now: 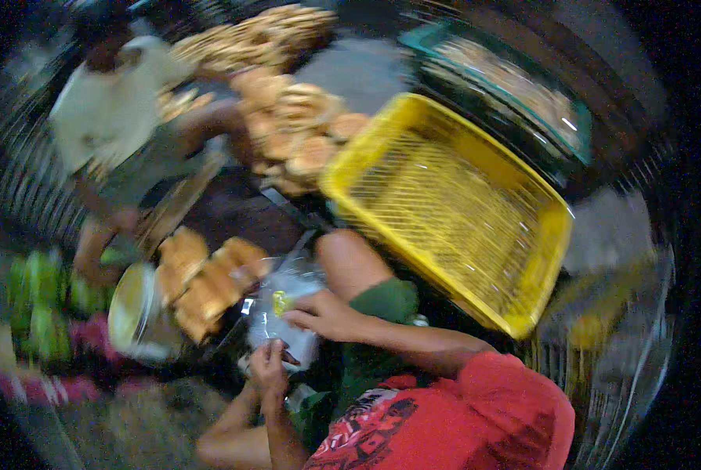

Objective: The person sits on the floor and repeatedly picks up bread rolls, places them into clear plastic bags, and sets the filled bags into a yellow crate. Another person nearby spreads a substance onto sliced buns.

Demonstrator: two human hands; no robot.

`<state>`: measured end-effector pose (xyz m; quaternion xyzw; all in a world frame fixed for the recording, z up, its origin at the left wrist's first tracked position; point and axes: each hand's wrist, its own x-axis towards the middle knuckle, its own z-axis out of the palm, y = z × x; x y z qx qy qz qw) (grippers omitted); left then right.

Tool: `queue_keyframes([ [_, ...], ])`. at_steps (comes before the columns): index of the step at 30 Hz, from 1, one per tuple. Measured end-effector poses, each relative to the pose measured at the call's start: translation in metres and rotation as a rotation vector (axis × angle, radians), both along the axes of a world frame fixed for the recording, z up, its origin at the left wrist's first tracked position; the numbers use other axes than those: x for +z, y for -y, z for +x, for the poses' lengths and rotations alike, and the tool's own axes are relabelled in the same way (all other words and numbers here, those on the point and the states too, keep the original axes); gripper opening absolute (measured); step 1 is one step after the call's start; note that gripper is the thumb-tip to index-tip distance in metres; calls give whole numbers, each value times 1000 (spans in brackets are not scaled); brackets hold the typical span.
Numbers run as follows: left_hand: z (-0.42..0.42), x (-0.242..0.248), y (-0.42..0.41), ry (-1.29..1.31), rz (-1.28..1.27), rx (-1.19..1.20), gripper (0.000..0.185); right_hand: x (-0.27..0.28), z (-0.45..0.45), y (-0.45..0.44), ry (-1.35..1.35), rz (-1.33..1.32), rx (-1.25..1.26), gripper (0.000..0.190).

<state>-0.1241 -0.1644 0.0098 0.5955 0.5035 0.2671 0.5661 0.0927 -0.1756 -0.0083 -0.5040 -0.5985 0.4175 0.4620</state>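
A clear plastic bag [271, 320] with a small yellow label lies across my lap area, between my two hands. My left hand [268, 365] pinches the bag's near edge with thumb and fingertips. Beside the label, my right hand [325, 315] has thumb and fingers on the bag's right side. Just beyond the bag sit several golden-brown bread pieces [209, 282], grouped close together. Motion blur hides the finer detail, and I cannot tell whether the bag contains anything.
A yellow slatted plastic crate [444, 217] stands at my right. Behind it is a teal crate [503, 88] of blurred pale items. Round breads [297, 135] are piled ahead. A person in a pale shirt [109, 111] sits opposite, near a round tub [141, 314].
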Motion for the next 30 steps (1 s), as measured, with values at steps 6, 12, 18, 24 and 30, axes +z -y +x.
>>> queue_keyframes([
  [6, -126, -32, 10, 310, -280, 660, 25, 15, 5, -124, 391, 38, -349, 29],
  [12, -117, -39, 5, 607, -380, 680, 27, -25, -34, -287, 891, -394, -154, 63],
  [18, -87, -10, -19, 724, -298, 784, 15, -61, 47, -311, 479, -428, 11, 34],
  [24, -42, -32, -85, 899, -331, 816, 13, -86, 100, -278, 514, -610, 25, 41],
  [30, 29, -57, -165, 957, -277, 1168, 39, -33, 46, -215, -171, -166, -95, 41],
])
